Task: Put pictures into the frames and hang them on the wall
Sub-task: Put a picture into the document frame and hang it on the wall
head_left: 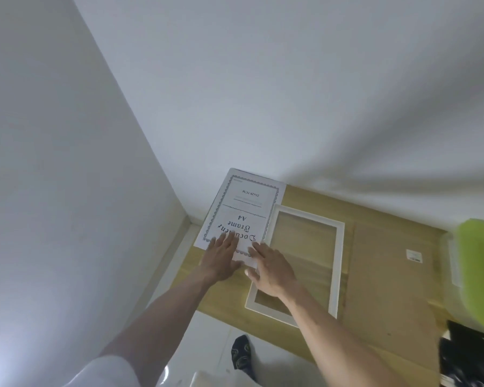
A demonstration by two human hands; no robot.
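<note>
Sock foot (pixel 242 356) on white floor. Left hand (pixel 221 258) and right hand (pixel 271 268) both flat, fingers spread, pressing printed sheet (pixel 241 210) on wooden counter (pixel 299 196), beside white frame (pixel 338 263).

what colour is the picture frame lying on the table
White; the picture frame shows best in the head view, with the wooden table visible through its opening.

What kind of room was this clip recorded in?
Probably a room in a home or small office, in a corner: bare white walls meet beside a wooden table, which holds a white frame and a printed sheet. A socked foot suggests a home.
</note>
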